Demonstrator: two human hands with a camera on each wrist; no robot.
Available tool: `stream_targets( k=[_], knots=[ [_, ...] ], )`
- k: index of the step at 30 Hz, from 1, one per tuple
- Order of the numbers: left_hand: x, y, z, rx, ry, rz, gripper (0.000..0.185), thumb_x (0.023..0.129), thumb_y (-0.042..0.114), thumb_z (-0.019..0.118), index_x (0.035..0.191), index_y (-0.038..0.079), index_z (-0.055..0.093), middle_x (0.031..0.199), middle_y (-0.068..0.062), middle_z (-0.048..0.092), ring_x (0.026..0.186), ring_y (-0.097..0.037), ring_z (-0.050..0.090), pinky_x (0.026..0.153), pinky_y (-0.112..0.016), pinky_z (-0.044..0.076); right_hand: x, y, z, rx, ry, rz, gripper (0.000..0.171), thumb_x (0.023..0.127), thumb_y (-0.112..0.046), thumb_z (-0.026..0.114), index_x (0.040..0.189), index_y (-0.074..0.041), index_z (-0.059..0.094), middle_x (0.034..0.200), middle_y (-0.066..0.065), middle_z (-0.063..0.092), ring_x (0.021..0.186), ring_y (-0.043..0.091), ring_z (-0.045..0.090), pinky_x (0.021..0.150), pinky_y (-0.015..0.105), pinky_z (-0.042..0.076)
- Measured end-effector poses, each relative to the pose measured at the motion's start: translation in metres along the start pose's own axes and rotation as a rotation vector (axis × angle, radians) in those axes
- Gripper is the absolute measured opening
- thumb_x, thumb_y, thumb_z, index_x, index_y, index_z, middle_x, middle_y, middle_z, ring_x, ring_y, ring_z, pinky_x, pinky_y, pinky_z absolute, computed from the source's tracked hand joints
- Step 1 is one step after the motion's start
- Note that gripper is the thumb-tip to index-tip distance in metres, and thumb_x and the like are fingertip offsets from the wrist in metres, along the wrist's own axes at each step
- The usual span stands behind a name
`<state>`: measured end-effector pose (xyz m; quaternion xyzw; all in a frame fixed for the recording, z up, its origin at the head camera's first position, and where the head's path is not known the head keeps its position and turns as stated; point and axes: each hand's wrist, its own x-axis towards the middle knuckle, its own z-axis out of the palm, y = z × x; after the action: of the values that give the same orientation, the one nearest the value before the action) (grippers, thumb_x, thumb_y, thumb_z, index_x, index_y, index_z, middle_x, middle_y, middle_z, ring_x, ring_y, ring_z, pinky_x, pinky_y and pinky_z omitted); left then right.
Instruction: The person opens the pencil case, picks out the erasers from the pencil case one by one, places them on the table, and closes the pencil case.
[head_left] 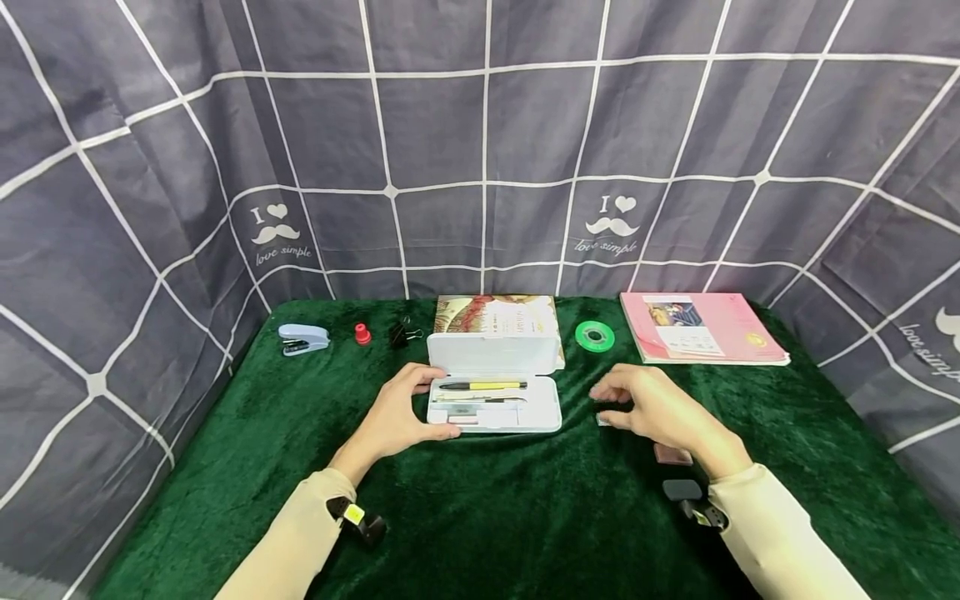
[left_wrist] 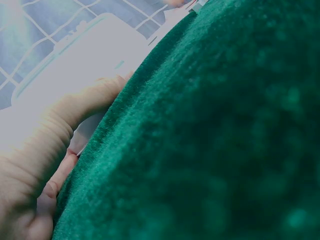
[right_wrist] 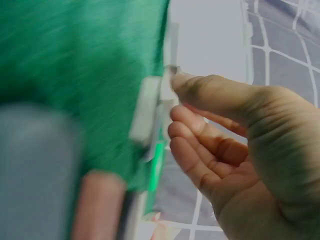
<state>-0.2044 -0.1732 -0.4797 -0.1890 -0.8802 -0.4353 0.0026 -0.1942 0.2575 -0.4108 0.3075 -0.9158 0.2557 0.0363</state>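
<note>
A green velvet cloth (head_left: 525, 500) covers the table, walled by grey grid-patterned fabric. The open white pencil case (head_left: 495, 392), holding a yellow pen (head_left: 482, 385), lies at the centre. The left hand (head_left: 401, 412) grips its left end, thumb and fingers curled round the tray. The right hand (head_left: 648, 408) hovers with loosely bent fingers over a small white eraser (head_left: 603, 421), holding nothing. Judged from this, a good pickup needs a fingertip pinch while the left hand steadies the case.
</note>
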Motion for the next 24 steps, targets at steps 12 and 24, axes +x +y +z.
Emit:
stream_targets(
  k=[12,24],
  knots=[
    [0.001,-0.003,-0.001,0.003,0.009,0.033,0.088,0.076,0.045,0.106,0.15,0.019,0.064,0.15,-0.001,0.059,0.135,-0.032,0.067,0.116,-0.053,0.057,0.072,-0.068,0.023,0.156,0.058,-0.17,0.025,0.095,-0.002,0.087,0.119,-0.005,0.083,0.114,0.007,0.082,0.098,0.025,0.08,0.089,0.046,0.067],
    [0.002,-0.004,0.0,0.0,0.004,0.047,0.087,0.078,0.043,0.105,0.149,0.015,0.064,0.15,-0.002,0.059,0.136,-0.031,0.067,0.116,-0.048,0.057,0.111,-0.111,0.085,0.155,-0.125,-0.247,0.015,0.097,-0.001,0.085,0.111,-0.009,0.086,0.105,0.001,0.081,0.098,0.014,0.075,0.087,0.027,0.064]
  ],
)
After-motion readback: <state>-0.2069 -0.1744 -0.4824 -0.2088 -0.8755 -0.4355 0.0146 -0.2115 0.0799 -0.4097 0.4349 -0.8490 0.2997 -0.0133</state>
